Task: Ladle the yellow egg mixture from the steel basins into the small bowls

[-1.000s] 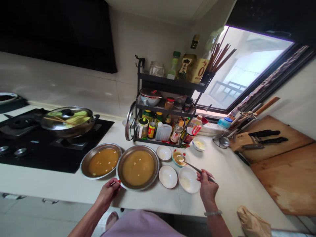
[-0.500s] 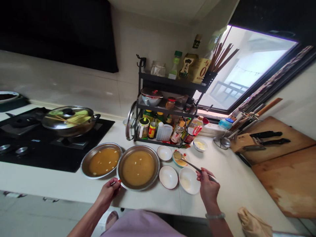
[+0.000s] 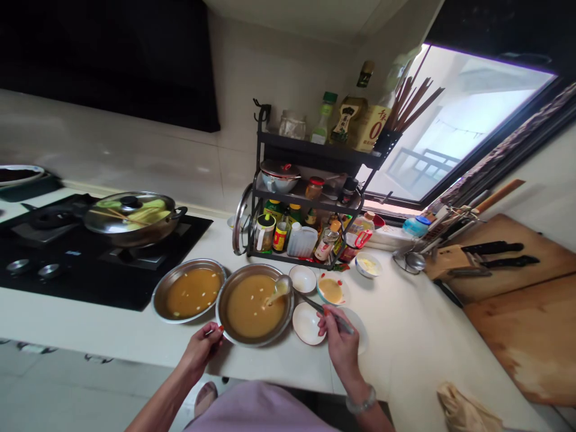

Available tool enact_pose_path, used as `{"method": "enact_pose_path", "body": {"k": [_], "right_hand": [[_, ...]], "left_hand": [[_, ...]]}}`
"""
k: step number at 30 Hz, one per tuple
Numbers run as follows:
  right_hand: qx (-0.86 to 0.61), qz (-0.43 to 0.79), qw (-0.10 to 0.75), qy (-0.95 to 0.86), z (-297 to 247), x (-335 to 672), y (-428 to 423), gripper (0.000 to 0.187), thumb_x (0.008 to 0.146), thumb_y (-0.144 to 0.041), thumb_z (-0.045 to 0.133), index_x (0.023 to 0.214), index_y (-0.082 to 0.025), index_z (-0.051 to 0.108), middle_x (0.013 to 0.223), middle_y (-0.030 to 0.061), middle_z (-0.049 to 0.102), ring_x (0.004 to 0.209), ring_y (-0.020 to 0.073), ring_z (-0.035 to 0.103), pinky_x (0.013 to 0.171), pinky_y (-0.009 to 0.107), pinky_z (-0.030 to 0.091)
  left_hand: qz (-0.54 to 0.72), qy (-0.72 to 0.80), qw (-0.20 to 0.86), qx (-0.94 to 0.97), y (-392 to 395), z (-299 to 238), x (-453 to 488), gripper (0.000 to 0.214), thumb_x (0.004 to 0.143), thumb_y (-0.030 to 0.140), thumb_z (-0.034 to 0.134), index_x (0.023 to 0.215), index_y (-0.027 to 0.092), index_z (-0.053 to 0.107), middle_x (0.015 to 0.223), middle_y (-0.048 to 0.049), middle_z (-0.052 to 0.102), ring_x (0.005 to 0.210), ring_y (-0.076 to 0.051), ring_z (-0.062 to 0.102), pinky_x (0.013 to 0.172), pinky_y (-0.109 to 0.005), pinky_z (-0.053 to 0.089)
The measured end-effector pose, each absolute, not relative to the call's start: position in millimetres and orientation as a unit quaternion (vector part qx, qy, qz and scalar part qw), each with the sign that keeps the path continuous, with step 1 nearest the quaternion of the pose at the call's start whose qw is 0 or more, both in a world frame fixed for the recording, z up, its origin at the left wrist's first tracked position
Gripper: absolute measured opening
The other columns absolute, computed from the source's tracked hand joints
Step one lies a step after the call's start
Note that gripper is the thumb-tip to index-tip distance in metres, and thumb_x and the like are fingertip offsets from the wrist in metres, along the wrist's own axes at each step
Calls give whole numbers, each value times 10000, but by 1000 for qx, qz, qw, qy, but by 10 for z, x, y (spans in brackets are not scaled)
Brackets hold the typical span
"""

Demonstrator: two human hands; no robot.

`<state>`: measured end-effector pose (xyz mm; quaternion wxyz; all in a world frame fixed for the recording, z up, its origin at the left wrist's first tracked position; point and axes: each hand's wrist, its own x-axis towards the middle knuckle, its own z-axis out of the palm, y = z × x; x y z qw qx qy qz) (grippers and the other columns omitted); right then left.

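Far left of left hand (image 3: 204,349): black stove (image 3: 103,288), small pale mark on glass, unreadable. Steel pan (image 3: 130,239) on top, see-through lid, pale green food under it. Just up-left of left hand: left basin (image 3: 161,295), metal, orange-brown liquid, some white bits. Left hand grips right basin (image 3: 225,312) by its near-left rim, thumb against the edge. Right basin sits on desk (image 3: 279,366), up-right of left hand and left of right hand (image 3: 339,342); round, silver, sloped wall, cloudy tan liquid, a few white bits afloat.

Rack (image 3: 315,149) beyond and between both hands. Bottom shelf: bottle with red-and-yellow label (image 3: 279,238), text too small. Top shelf: green-capped bottle (image 3: 321,123), pale label, unreadable; dark-labelled bottle (image 3: 346,120), light characters, can't make out; container with cream label (image 3: 371,131) reads 千禾 over big red 0, line below illegible.

Right hand clasps ladle (image 3: 283,285) by its handle; metal scoop up-left of that hand, tipped over right basin, liquid running in. Just left of right hand: red-rimmed bowl (image 3: 307,327), white inside. Beyond right hand: patterned bowl (image 3: 344,295), tan liquid. Well right of right hand: wooden knife block (image 3: 443,258), black-handled knives; stained cutting board (image 3: 517,342).
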<state>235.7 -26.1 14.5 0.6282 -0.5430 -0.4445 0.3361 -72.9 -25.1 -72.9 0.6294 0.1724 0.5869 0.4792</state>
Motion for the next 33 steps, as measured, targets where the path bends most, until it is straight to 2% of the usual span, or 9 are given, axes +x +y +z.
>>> {"method": "enact_pose_path", "body": {"k": [6,8,12,18,24,28,33], "right_hand": [[-471,275,602,-584,164,2371,-350,193,858,-318,597,938,-211,736,908,79,692,602,145,632,462,260,533],[-483,260,610,-572,176,2449,-346,196,859,-324,596,939,-208,732,875,70,694,575,141,622,472,269,535],[-566,214,640,-475,200,2708,-285,275,847,-405,602,967,-177,697,667,17,662,493,134,576,506,286,532],[-645,167,625,-406,25,3176,-228,376,774,-498,646,924,-154,676,650,24,653,504,145,585,498,285,529],[-657,189,610,-401,-258,3298,-235,426,713,-540,683,898,-157,688,673,29,671,532,155,616,481,275,525],[-658,203,651,-318,-352,3310,-182,447,694,-527,707,892,-128,669,587,8,656,462,136,587,472,268,521],[-639,206,700,-245,-339,3383,-132,454,640,-513,758,841,-119,653,537,9,650,472,161,617,457,278,526]], "left_hand": [[480,587,629,170,-254,-757,-739,478,414,359,866,671,188,502,493,68,550,437,-67,468,441,-168,313],[480,589,628,167,-251,-760,-739,478,410,352,865,670,189,498,495,69,550,437,-67,474,444,-168,321],[480,590,628,166,-247,-744,-736,481,395,349,861,657,192,489,484,64,547,430,-70,468,442,-171,322],[479,593,624,172,-246,-699,-727,463,394,337,852,651,191,496,493,61,541,429,-70,458,441,-177,311],[475,594,624,179,-245,-694,-731,442,417,344,849,637,189,498,489,58,540,426,-72,460,441,-177,314],[476,595,625,168,-246,-721,-738,455,406,335,857,652,190,502,495,60,550,427,-70,462,437,-172,314],[480,590,624,177,-244,-751,-739,459,407,344,853,648,194,492,492,64,538,425,-71,459,436,-177,314]]}}
